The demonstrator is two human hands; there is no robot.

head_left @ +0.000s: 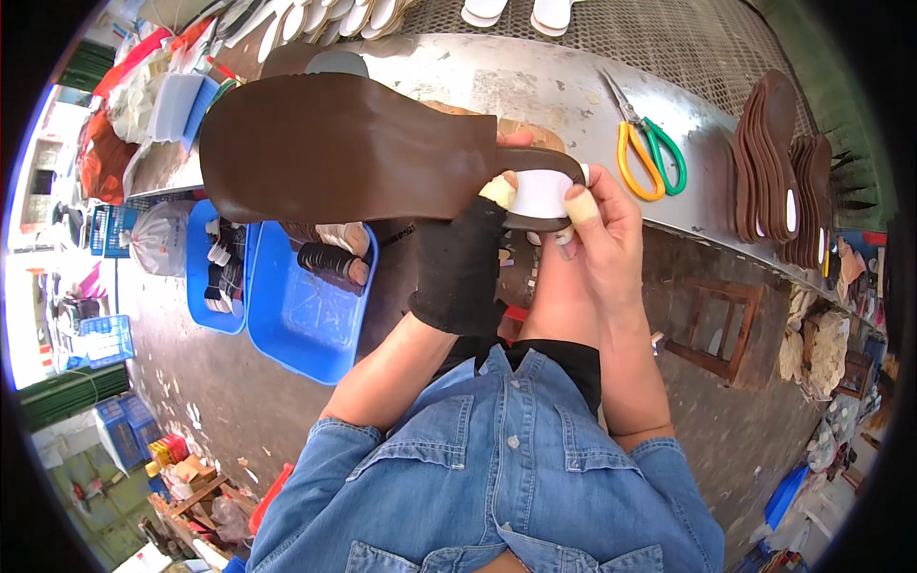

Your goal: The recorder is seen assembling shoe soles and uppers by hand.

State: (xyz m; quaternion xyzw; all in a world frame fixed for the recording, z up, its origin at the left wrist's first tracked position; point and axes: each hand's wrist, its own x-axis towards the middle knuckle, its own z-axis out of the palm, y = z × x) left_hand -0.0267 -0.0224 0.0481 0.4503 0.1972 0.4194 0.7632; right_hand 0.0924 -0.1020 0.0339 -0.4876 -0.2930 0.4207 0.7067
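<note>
Both my hands hold a brown slipper (334, 153) above the near edge of the metal table, its broad leather front toward the left. At its narrow heel end, on the right, a white pad (540, 194) lies on the brown insole. My left hand (473, 239), in a black fingerless glove, grips the slipper near the leather's straight edge, its taped thumb on top beside the pad. My right hand (607, 224) pinches the heel's rim, with pale tape on its thumb. Fingers beneath the slipper are partly hidden.
Scissors (642, 153) with yellow and green handles lie on the metal table (573, 95). Stacks of brown insoles (769, 162) stand at the table's right, and white insoles (325, 17) lie along the back. Below left are blue bins (310, 329) with small parts.
</note>
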